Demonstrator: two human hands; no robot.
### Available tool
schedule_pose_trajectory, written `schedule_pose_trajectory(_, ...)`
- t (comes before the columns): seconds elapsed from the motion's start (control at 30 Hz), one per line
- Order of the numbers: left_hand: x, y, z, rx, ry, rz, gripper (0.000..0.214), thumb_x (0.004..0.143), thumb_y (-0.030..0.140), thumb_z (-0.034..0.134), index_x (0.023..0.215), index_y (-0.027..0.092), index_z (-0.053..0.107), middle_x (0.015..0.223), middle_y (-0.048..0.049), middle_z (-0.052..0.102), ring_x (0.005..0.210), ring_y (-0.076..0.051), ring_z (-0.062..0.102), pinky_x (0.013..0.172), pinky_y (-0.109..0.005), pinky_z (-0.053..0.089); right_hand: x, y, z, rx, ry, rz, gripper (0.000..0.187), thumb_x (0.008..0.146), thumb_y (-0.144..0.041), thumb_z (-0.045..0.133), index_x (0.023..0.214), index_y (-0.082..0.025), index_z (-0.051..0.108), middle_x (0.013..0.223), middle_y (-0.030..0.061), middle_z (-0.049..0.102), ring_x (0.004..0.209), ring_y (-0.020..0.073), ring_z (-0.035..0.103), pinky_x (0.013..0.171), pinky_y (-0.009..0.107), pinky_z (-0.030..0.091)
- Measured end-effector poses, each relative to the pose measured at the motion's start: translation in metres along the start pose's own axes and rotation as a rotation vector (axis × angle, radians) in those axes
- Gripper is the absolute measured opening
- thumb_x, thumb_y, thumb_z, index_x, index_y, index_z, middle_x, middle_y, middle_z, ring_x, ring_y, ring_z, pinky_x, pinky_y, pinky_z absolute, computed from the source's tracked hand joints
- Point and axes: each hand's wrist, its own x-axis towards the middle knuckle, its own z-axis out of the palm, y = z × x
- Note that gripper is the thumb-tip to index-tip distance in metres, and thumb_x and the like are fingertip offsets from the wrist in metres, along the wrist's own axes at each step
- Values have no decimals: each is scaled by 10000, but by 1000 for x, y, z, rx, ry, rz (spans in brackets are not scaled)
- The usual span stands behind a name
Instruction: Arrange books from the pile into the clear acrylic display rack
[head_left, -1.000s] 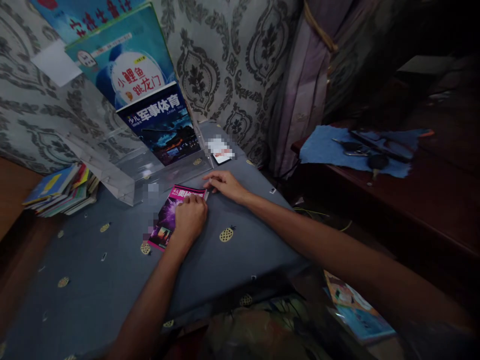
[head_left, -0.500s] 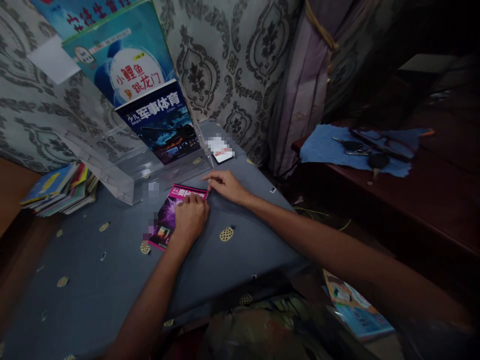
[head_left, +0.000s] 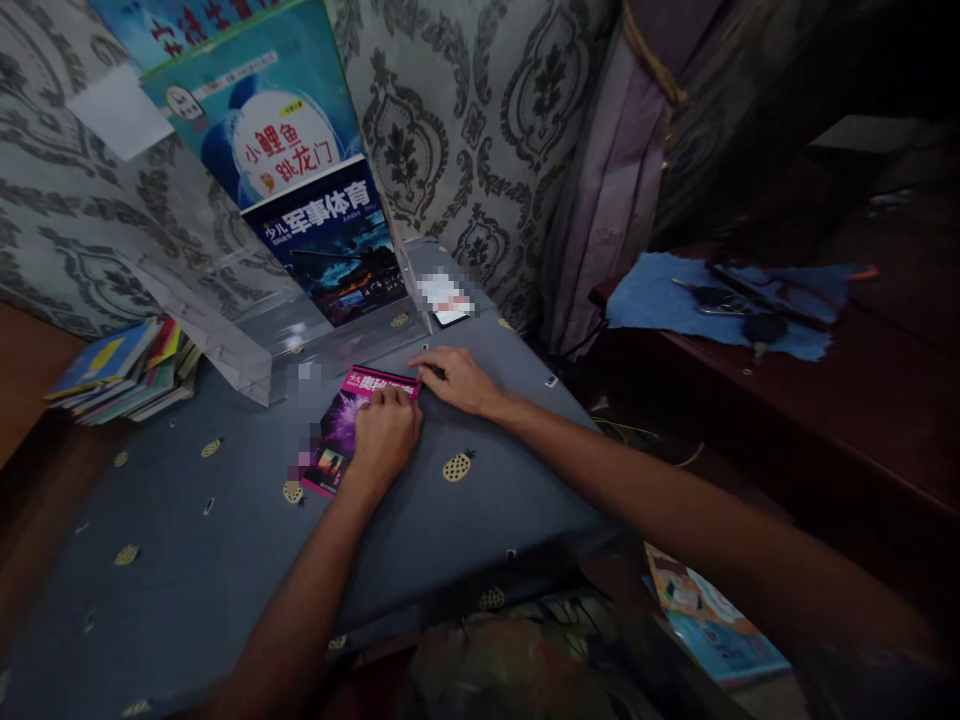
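Note:
A thin purple and pink booklet (head_left: pixel 339 432) lies flat on the grey pineapple-print cloth (head_left: pixel 225 540). My left hand (head_left: pixel 386 438) rests on its right half, fingers curled down on the cover. My right hand (head_left: pixel 459 379) lies at the booklet's top right corner with the fingers pressed together on the edge. Behind them stands a clear acrylic display stand (head_left: pixel 247 330) holding a dark blue book (head_left: pixel 330 240) and a larger light blue book (head_left: pixel 262 120).
A stack of thin books (head_left: pixel 124 372) sits at the left by the wall. A small card (head_left: pixel 446 298) lies near the stand. At right, a dark wooden table (head_left: pixel 840 400) carries a blue cloth (head_left: pixel 675 300) with keys. Another book (head_left: pixel 712 620) lies low right.
Both hands stay on the booklet; only the view has shifted slightly to the right.

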Motion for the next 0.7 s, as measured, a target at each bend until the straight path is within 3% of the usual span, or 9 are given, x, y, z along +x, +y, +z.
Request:
schedule_pose_trajectory(0.33, -3, -6, 2, -17, 35, 25, 375, 1050, 301, 371, 1147, 87, 663, 1136, -184, 696, 1061, -299, 676, 830, -390, 542, -2, -9, -2, -163, -115, 13, 334, 954, -157, 516, 1194, -185, 747, 1067, 80, 792, 960, 212, 720, 857, 292, 500)
schedule_pose_trajectory(0.5, -14, -35, 6, -143, 80, 97, 327, 1039, 294, 446, 1269, 186, 652, 1326, -130, 671, 1208, -280, 632, 988, -436, 513, -5, -19, -4, -260, -160, 6, 311, 953, -154, 509, 1157, -191, 740, 1042, 86, 789, 925, 207, 714, 807, 271, 472)
schedule_pose_trajectory(0.6, -24, -55, 14, -186, 111, 46, 362, 1036, 288, 455, 1357, 239, 613, 1422, -105, 625, 1333, -320, 551, 1051, -540, 470, -6, -28, -6, -297, -214, 4, 285, 954, -137, 494, 1092, -175, 740, 1000, 98, 780, 900, 213, 707, 777, 271, 448)
schedule_pose_trajectory(0.7, -31, -64, 19, -228, 107, 5, 386, 1042, 321, 444, 1390, 240, 591, 1476, -103, 583, 1374, -336, 516, 1028, -554, 490, -8, -36, -4, -313, -234, 15, 261, 962, -136, 491, 1040, -163, 739, 983, 111, 773, 911, 220, 703, 779, 276, 441)
